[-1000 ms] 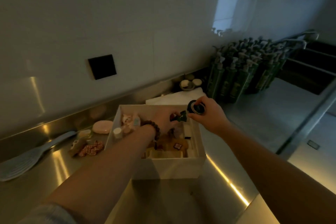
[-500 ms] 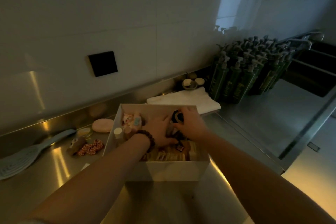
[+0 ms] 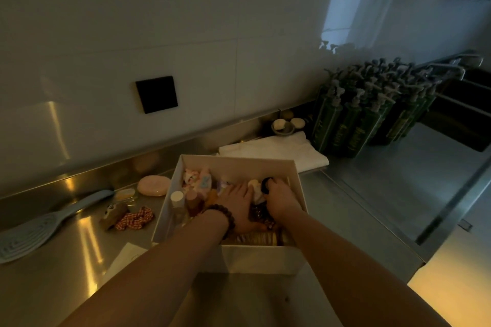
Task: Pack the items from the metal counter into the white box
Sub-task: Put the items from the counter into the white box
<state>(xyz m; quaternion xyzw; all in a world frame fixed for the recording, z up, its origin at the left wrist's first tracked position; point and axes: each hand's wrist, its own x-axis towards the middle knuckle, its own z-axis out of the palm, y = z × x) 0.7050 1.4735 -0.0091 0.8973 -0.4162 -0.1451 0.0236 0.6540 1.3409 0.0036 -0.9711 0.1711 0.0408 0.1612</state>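
Far left of the worktop [image 3: 66, 268]: pale blue hairbrush [image 3: 34, 231] lying flat, not packed yet. Next over, a small brown item [image 3: 113, 215] touching a red-white checked scrunchie [image 3: 136, 218], plus a little yellowish piece [image 3: 125, 194] and a pink oval soap [image 3: 154, 185] just beside the box's left wall. A white card [image 3: 127, 255] sits at the near left corner. So approx five or six bits left outside; my read, task's well past halfway but not done.

White box [image 3: 261, 260] centre, open-topped, already crowded. Inside, left side: white-capped bottle [image 3: 177, 202] and a brownish bottle [image 3: 193, 200] upright-ish against the wall; pastel hair clips [image 3: 198, 180] at the back left; a comb [image 3: 256, 238] flat along the near wall; dark patterned item [image 3: 259, 214] between the wrists.

Left hand [image 3: 239, 204], beaded bracelet [image 3: 224, 216] on the wrist, fingers stretched fairly straight, pressing flat on the contents, gripping nothing I can see. Right hand [image 3: 281, 200] curled round a dark round tape roll [image 3: 266, 184], setting it low at the back right of the box.

Right of the box: folded white towel [image 3: 279, 150], small bowl [image 3: 283, 127] w/ pale round things, then a block of green pump bottles [image 3: 372, 111] and a sink [image 3: 462, 119]. Can't tell whether those count as items to pack.
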